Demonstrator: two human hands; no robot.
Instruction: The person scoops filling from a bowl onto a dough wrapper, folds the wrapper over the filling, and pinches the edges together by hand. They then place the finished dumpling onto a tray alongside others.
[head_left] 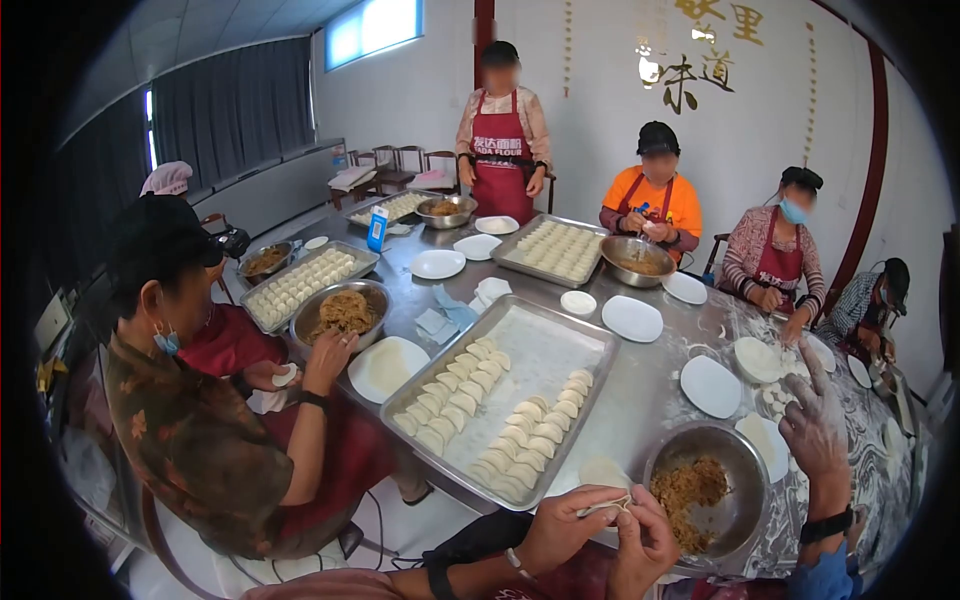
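Observation:
At the bottom centre, my left hand (pixel 556 530) and my right hand (pixel 645 545) pinch a folded dumpling (pixel 604 507) between their fingertips. Just right of them is a steel bowl (pixel 734 540) with brown filling (pixel 690 492) in it. A round wrapper (pixel 603 474) lies on the table behind my fingers. Beyond my left hand, a large metal tray (pixel 545 348) holds rows of pleated dumplings (pixel 530 436).
A co-worker's floury hand (pixel 815 420) reaches in from the right, near a white plate (pixel 711 387). At left, another person (pixel 200 420) works by a filling bowl (pixel 375 300). More people, trays and plates surround the steel table (pixel 650 385).

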